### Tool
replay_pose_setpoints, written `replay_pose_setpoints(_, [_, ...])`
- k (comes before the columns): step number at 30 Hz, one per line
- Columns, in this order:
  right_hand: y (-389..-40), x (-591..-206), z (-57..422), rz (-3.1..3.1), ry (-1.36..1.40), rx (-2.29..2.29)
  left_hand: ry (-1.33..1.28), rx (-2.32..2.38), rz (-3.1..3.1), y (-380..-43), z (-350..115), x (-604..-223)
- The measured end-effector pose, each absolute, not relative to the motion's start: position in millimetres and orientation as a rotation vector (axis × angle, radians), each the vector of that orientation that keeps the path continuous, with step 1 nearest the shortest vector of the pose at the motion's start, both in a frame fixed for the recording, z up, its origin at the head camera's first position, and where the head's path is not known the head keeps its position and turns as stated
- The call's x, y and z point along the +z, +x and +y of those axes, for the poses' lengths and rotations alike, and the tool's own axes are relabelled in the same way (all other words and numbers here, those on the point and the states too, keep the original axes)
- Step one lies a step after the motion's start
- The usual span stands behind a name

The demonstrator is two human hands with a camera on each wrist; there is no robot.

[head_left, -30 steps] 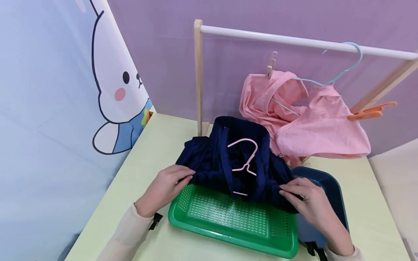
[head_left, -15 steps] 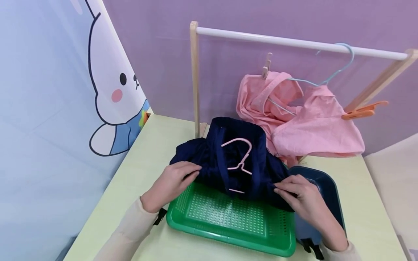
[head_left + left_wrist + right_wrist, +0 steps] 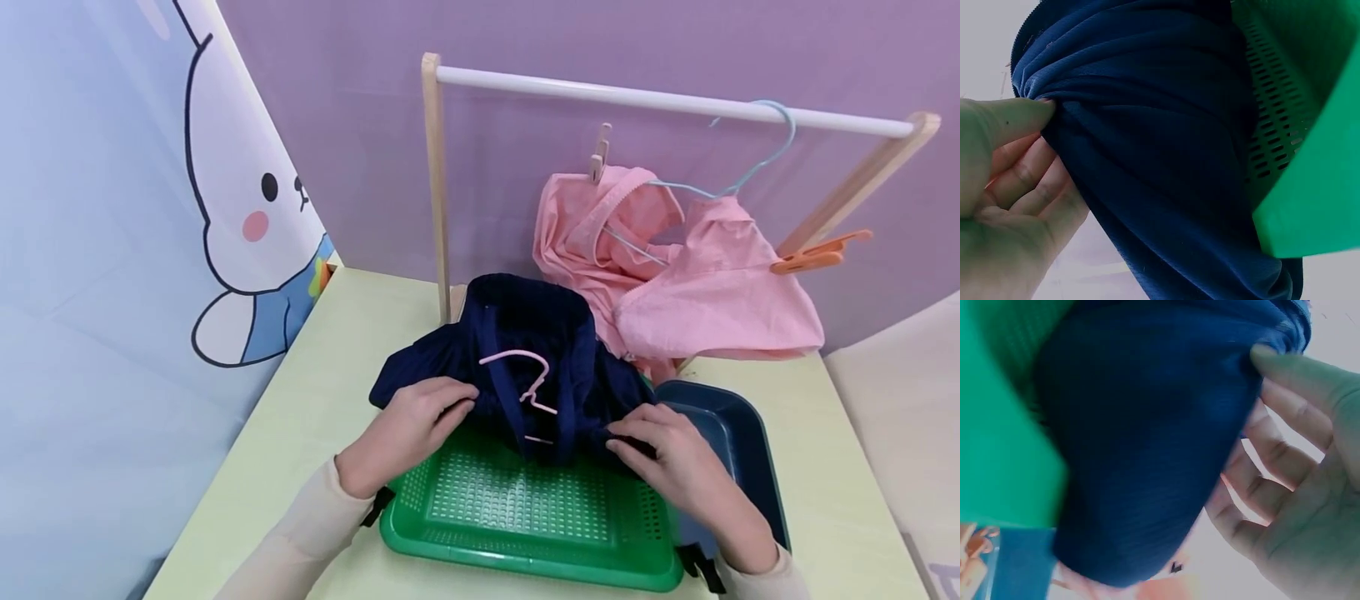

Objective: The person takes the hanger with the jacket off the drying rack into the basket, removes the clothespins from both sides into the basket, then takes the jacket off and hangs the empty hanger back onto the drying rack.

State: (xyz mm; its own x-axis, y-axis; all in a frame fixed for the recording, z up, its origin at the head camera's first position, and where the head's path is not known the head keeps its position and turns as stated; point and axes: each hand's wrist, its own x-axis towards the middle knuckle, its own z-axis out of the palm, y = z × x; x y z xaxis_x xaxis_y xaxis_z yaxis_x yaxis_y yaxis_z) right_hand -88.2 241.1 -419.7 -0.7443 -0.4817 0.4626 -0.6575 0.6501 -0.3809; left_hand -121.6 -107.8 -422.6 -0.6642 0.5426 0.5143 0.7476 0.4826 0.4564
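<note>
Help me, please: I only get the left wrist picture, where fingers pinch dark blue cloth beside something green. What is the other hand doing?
Observer: The right hand pinches the other side of that dark blue jacket.
Visitor: Oh, a jacket! Is anything in it?
Observer: Yes, the head view shows a pink hanger, its hook in the jacket's open front.
Visitor: Are any other clothes around?
Observer: In the head view, a pink garment is on a light blue hanger hooked over a white rail.
</note>
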Motion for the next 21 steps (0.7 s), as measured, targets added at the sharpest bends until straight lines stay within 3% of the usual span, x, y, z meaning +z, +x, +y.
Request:
replay_pose_setpoints(11, [-96,-404,212,-2.505,0.945,0.701,-1.074,-0.935,-2.496,-122,-107,-423])
replay_pose_setpoints(21, [-86,-401,235,-2.444,0.912,0.794,-1.036,-0.947,-2.506,-120,-115,-418])
